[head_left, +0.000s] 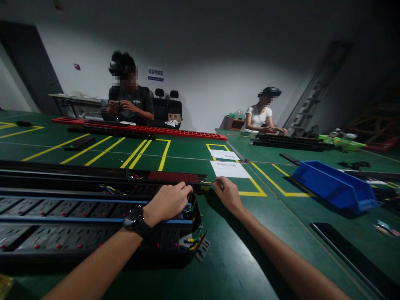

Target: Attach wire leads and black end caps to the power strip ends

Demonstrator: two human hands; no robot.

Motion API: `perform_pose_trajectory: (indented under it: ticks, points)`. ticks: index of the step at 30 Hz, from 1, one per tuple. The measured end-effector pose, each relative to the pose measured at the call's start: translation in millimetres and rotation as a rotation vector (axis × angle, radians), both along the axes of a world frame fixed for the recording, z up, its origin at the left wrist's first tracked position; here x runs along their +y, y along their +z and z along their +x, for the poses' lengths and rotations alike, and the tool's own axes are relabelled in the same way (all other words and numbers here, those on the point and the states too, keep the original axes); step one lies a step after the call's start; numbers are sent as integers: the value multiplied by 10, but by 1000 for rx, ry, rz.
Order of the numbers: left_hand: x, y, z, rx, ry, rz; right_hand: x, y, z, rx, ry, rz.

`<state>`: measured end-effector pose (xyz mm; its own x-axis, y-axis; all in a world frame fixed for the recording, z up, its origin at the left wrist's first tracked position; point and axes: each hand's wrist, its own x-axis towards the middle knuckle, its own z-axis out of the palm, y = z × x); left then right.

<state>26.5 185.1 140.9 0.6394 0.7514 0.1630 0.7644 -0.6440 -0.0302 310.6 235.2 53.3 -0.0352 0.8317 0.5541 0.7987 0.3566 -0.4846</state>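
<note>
Long black socket strips (78, 237) with blue edges and small red dots lie across the left of the green table, wires showing at their right ends. My left hand (168, 202), with a black watch on the wrist, rests over the right end of the strips, its fingers curled down; what they grip is hidden. Just right of the strip ends, my right hand (227, 192) pinches at the tip of a thin yellow-green wire (206, 182). A dark red piece (171, 176) lies behind my left hand. A small loose grey end plate (203, 249) hangs at the near corner.
A blue bin (334, 185) and a dark phone-like slab (353, 254) are on the right. Two paper sheets (231, 169) lie beyond my right hand. A long red grid rail (140, 128) crosses the far side, where two people sit.
</note>
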Motion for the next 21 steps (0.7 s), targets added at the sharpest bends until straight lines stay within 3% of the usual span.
perform_pose_trajectory:
  ticks: [10,15,21]
  points:
    - [7,-15,-9,-3,2,11,-16,-36,2,-100,4,10]
    - [3,-12,-15,7,-3,19,-72,70,198,-123,-73,63]
    - [6,15,-24,30,16,-17,-84,77,394,-227,-152,-16]
